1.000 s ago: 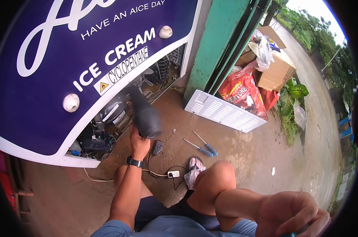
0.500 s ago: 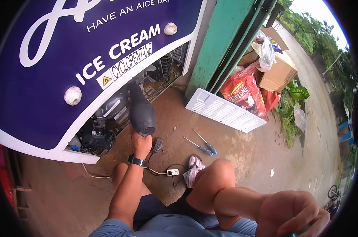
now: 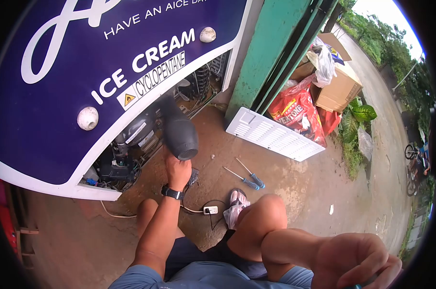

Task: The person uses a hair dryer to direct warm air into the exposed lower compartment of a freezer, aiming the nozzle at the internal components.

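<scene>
aiming a black hair dryer (image 3: 180, 137) into the open bay of the ice cream freezer (image 3: 44, 120), at ten o'clock. left to right: the compressor (image 3: 140, 129) is exposed at nine o'clock; my left hand (image 3: 178, 172), at eight, grips the dryer's handle, the nozzle end reaching inside the bay. a socket block (image 3: 210, 210) lies at six o'clock, two screwdrivers (image 3: 250, 183) at five, unused on the ground. the vented panel (image 3: 275, 135) leans at three. my right hand (image 3: 352, 260), at four, is curled; a teal sliver shows by its fingers, though whether it is gripped i cannot tell. stage, as judged: bay uncovered, dryer in use at the machinery, panel not yet refitted; whether the dryer is running is not visible. compared with the preceding frame, the dryer's rear end and my left wrist have shifted towards three o'clock; a cyclist (image 3: 424, 161) shows more fully at the three o'clock margin.
</scene>
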Tool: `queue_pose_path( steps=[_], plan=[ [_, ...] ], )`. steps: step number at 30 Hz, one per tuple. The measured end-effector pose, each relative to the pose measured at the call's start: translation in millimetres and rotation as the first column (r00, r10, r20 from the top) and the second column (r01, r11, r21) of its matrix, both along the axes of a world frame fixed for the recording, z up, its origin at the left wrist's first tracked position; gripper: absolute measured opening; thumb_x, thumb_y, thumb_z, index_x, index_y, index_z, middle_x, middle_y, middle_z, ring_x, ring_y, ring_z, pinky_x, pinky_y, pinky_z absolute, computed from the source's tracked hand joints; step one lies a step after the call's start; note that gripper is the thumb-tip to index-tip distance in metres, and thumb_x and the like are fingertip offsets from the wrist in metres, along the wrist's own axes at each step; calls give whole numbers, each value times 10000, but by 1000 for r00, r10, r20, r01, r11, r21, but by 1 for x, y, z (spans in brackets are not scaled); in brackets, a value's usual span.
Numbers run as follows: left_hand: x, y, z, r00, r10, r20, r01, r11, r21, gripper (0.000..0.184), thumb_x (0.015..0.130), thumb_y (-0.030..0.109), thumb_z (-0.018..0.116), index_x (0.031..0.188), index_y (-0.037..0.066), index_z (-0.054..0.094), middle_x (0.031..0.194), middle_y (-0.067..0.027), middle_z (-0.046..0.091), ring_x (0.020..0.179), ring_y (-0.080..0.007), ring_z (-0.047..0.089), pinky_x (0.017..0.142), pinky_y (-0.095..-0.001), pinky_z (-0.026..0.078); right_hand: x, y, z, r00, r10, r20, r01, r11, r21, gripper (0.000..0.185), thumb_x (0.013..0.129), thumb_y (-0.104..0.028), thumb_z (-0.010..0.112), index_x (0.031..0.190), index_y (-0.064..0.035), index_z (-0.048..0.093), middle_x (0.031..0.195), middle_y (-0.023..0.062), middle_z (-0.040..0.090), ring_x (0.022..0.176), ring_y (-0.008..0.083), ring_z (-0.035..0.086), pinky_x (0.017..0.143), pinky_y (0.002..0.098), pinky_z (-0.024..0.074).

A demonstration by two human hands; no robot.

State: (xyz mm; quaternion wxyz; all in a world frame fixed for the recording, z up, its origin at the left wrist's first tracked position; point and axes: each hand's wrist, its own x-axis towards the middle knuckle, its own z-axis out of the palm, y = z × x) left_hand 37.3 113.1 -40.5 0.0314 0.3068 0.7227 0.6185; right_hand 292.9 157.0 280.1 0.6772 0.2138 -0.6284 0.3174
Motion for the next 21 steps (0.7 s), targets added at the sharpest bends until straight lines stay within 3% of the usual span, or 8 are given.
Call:
queue_pose_path(
  steps=[3,5,8,16,21],
  plan=[
    [2,8,7,999,4,-32,-7,997,-78,331,893,78,634,1207,-10,578,1226,-189,551,1174,-372,522,1013,-446,406,-1,1,-1,1000,-5,5,5,1000,4,174,924,-89,639,1081,-61,569,1100,-40,606,883,73,617,578,232,482],
    [2,16,7,998,-18,-54,19,999,28,350,894,112,660,1216,2,577,1215,-183,544,1157,-364,529,989,-439,421,-3,1,-1,1000,0,-5,0,1000,9,176,924,-89,639,1082,-61,568,1100,-40,605,884,74,618,579,231,482],
    [2,23,8,999,-28,-16,29,998,48,373,892,141,681,1225,8,576,1225,-187,535,1155,-372,529,972,-439,429,-6,1,0,1000,-7,0,7,1000,11,176,924,-88,638,1082,-61,566,1098,-41,604,886,75,617,579,230,481],
    [-11,29,11,990,-22,-136,31,998,63,361,887,111,680,1219,4,583,1188,-185,553,1134,-391,534,960,-437,434,-14,6,-3,993,61,-102,-56,998,42,182,918,-77,648,1085,-61,577,1082,-44,602,879,74,615,574,233,473],
    [-8,27,18,991,-32,-127,42,996,80,355,877,92,681,1209,8,591,1173,-171,567,1126,-375,543,957,-434,437,-10,3,-1,998,37,-50,-37,999,-2,172,919,-73,649,1078,-64,585,1055,-47,600,870,74,615,570,234,470]
  ],
)
